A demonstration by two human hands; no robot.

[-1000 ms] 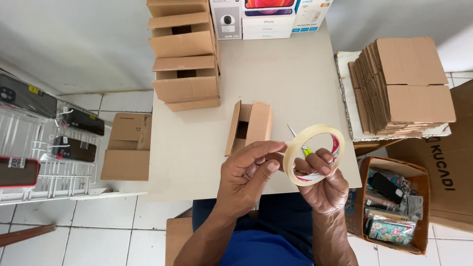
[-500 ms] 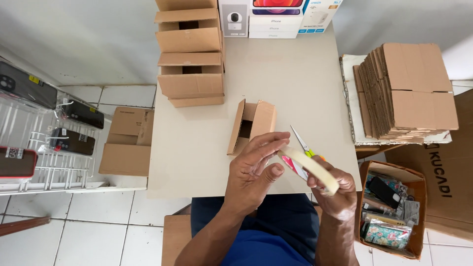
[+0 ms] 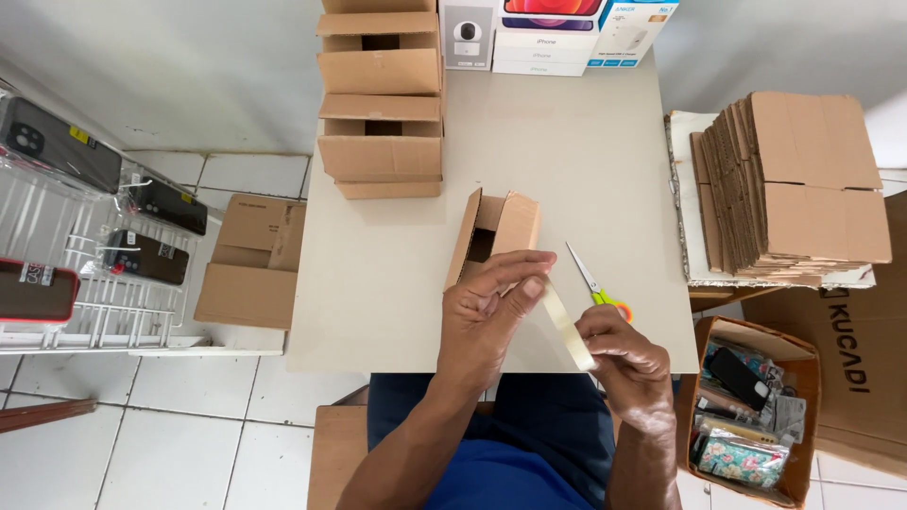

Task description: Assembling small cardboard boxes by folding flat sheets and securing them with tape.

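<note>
My right hand [image 3: 628, 364] grips a roll of clear tape [image 3: 570, 329], seen edge-on, above the table's front edge. My left hand [image 3: 487, 316] pinches the roll's upper end with thumb and fingers, just in front of a small open cardboard box [image 3: 501, 227] lying on the beige table [image 3: 397, 283]. Scissors with yellow-green handles [image 3: 595, 286] lie on the table right of the box, partly hidden behind my right hand.
Stacked assembled boxes [image 3: 380, 104] and white product boxes [image 3: 548, 38] stand at the table's back. Flat cardboard blanks [image 3: 798, 184] are piled at right, above an open carton of phone cases [image 3: 751, 416]. A wire rack with phone cases [image 3: 85, 236] and a box [image 3: 250, 260] are at left.
The tape roll turned from face-on to edge-on and dropped lower. My left hand slid up to pinch its top end near the small box.
</note>
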